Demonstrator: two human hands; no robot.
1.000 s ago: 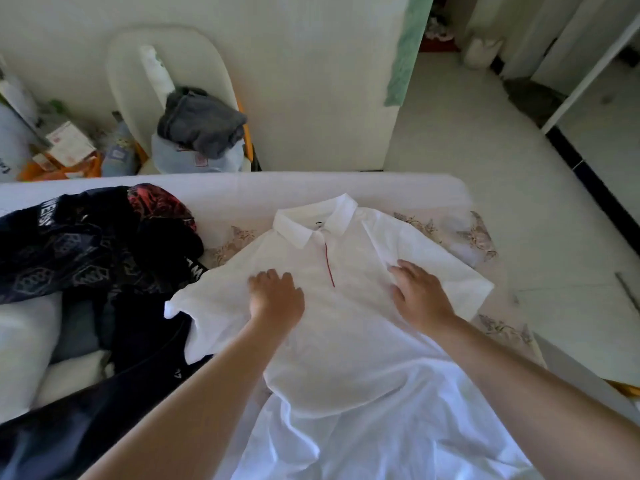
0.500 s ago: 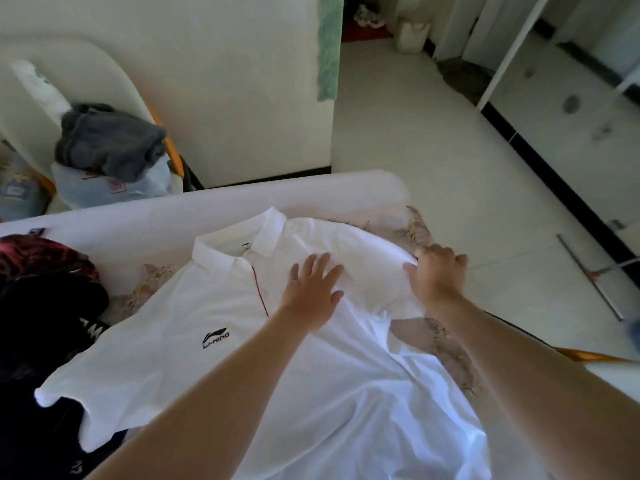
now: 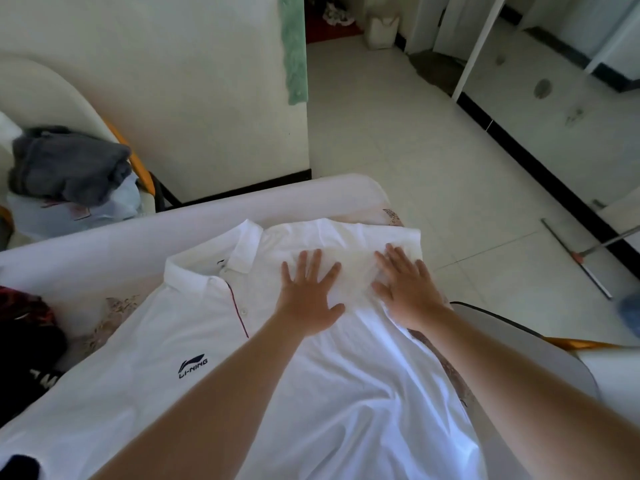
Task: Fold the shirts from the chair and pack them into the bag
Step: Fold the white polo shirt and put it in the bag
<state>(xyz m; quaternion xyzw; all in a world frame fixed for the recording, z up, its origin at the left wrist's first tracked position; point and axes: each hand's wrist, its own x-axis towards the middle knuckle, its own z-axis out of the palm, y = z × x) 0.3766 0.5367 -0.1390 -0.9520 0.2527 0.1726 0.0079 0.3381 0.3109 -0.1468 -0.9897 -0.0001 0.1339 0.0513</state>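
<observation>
A white polo shirt (image 3: 194, 327) with a red placket line and a dark chest logo lies face up on the bed (image 3: 114, 233). Its right sleeve is folded in over the shoulder. My left hand (image 3: 308, 296) lies flat with spread fingers on the shoulder area, just right of the collar. My right hand (image 3: 405, 285) presses flat on the folded sleeve near the bed's corner. Behind the bed stands a cream chair (image 3: 45, 95) holding a grey garment (image 3: 65, 164) on top of a pale blue one (image 3: 86, 209).
Dark black and red clothing (image 3: 24, 337) lies on the bed at the left. The bed's corner ends just beyond my right hand, with tiled floor (image 3: 433, 161) past it. A long-handled tool (image 3: 585, 268) lies on the floor at the right.
The right sleeve has been folded in over the shoulder. My right hand let go of the sleeve edge and now lies flat on it. The view moved further right.
</observation>
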